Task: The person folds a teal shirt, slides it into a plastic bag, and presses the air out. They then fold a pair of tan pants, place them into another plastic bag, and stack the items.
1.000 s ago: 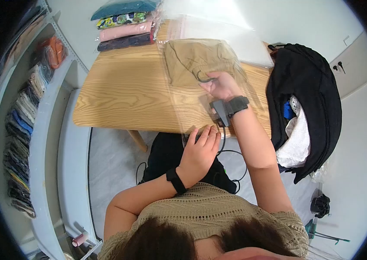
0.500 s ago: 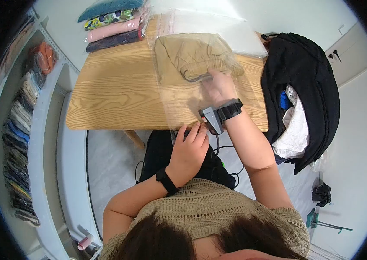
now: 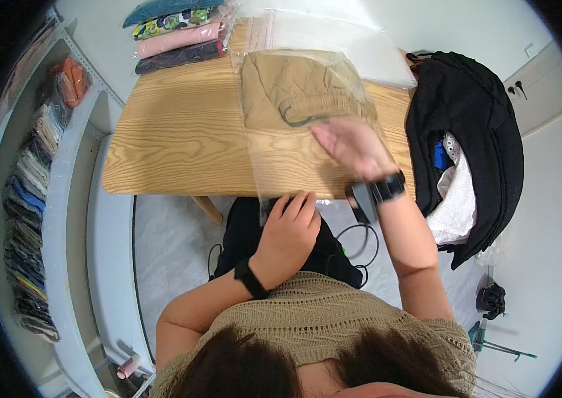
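Note:
A pair of tan trousers or shorts (image 3: 307, 83) with a gathered waistband and a dark drawstring lies folded inside a clear plastic bag (image 3: 281, 156) on the table. At the table's front edge, my left hand (image 3: 291, 225) holds the near end of the bag, fingers bent over it and thumb hidden. My right hand (image 3: 357, 149), slightly blurred, hovers over the bag's right side just below the waistband. Its fingers are stretched out with nothing in them. A black strapped device (image 3: 374, 196) sits on the right wrist.
Bagged folded clothes (image 3: 178, 43) are stacked at the table's back left. Flat clear bags (image 3: 334, 50) lie at the back right. Dark garments (image 3: 467, 132) hang beside the table's right edge, with a white cloth (image 3: 453, 205) among them. Shelves (image 3: 81, 219) of packed clothes line the left.
My right hand has come away from the waistband, moving right and toward me. The left hand stays at the bag's near end, and the trousers lie nearly as before.

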Available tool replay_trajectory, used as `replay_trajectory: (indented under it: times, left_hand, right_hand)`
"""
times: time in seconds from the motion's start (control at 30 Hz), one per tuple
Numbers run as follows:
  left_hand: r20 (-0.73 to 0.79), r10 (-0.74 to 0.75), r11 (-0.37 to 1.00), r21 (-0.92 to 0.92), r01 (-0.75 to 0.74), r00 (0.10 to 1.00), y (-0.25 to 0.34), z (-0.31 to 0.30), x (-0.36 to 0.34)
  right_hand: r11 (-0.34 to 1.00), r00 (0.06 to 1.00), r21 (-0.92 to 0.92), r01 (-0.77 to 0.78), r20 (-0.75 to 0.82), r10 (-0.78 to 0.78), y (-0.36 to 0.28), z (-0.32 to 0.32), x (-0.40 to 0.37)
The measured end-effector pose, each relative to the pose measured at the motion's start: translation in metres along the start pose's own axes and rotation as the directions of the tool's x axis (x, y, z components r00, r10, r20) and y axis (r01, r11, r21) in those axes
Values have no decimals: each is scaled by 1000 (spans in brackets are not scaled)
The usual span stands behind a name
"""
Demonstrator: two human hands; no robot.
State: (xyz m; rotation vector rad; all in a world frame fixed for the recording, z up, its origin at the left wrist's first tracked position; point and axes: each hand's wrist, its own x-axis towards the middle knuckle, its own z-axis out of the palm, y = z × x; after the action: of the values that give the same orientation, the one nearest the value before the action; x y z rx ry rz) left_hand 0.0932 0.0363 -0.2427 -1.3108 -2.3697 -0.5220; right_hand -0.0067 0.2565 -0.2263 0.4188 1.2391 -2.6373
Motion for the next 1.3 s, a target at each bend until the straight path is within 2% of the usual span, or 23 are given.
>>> replay_trajectory:
  times: [0.07, 0.1, 0.13, 0.17, 0.23, 0.27, 0.3, 0.37, 0.43, 0.5, 0.57, 0.6, 0.63, 0.67, 0.7, 0.77, 0.8, 0.9, 0.97, 1.17, 1.23, 1.27, 1.3]
  left_hand:
    - [257, -31, 970, -225, 91, 966, -7, -14, -13]
    - [257, -37, 969, -225, 97, 966, -15, -24, -20]
    - [244, 101, 902, -432, 15, 965, -26, -38, -28]
    - [201, 235, 783, -618, -63, 951, -38, -53, -33]
    - [197, 195, 711, -703, -1, 961, -60, -91, -31]
    - [200, 136, 732, -680, 37, 970, -73, -104, -26]
    - [202, 75, 750, -657, 79, 977, -85, -114, -16]
    - [422, -136, 776, -518, 361, 896, -101, -133, 15]
    - [262, 4, 868, -480, 127, 965, -133, -117, 62]
    - [313, 135, 942, -334, -24, 940, -154, -98, 110]
    - [449, 11, 969, -223, 101, 893, -174, -56, 143]
    - [445, 9, 971, -219, 99, 896, -183, -40, 153]
    - [499, -12, 992, -101, 72, 867, -191, -27, 164]
    - [549, -41, 999, 18, 37, 835, -195, -23, 172]
    - [548, -41, 999, 23, 34, 836, -199, -20, 174]
    - [749, -119, 993, 104, 62, 652, -213, -10, 171]
    - [778, -102, 987, 2, 161, 620, -221, -3, 167]
    - [808, -140, 979, 24, 205, 573, -225, 4, 162]
    - [828, -133, 980, 28, 198, 545, -225, 7, 163]
    - [816, -177, 981, 100, 168, 550, -224, 7, 164]
    - [789, -153, 980, 43, 194, 595, -223, 5, 161]
    - [789, -156, 979, 45, 198, 594, -222, 2, 158]
    - [742, -125, 988, 32, 151, 658, -222, 0, 155]
  right_hand:
    - [986, 994, -157, 48, 100, -33, 7, 13, -54]
    - [960, 991, -265, 90, 123, -59, 9, 19, -78]
    - [796, 976, -590, 136, 216, -7, 4, 22, -100]
    - [525, 956, -826, 205, 283, 72, -3, 20, -118]
    - [655, 876, -752, 76, 364, 316, -21, 2, -145]
    - [705, 860, -705, 75, 404, 313, -33, -5, -149]
    - [658, 905, -742, 127, 358, 229, -50, 5, -154]
    - [586, 952, -778, 227, 305, 35, -75, 9, -140]
    - [542, 948, -787, 294, 312, -62, -93, 13, -100]
    - [232, 939, -925, 301, 245, -242, -94, 21, -57]
    - [-19, 942, -970, 241, 239, -235, -92, 16, -16]
    - [-23, 940, -969, 246, 245, -238, -89, 14, -3]
    - [-413, 926, -876, 249, 340, -162, -87, 13, 10]
    - [-735, 916, -638, 230, 397, -59, -88, 12, 19]
    - [-735, 914, -638, 229, 401, -63, -91, 9, 24]
    - [-662, 964, -703, 261, 219, 148, -90, -1, 30]
    - [-636, 973, -736, 232, 163, 167, -89, -5, 31]
    - [-551, 958, -784, 286, 221, 183, -82, -29, 42]
    - [-555, 959, -783, 280, 204, 196, -80, -33, 44]
    - [-572, 961, -774, 270, 185, 204, -84, -27, 43]
    - [-573, 960, -772, 277, 194, 202, -81, -34, 46]
    - [-527, 947, -787, 321, 277, 162, -80, -35, 47]
    - [-480, 927, -797, 366, 357, 115, -78, -37, 45]
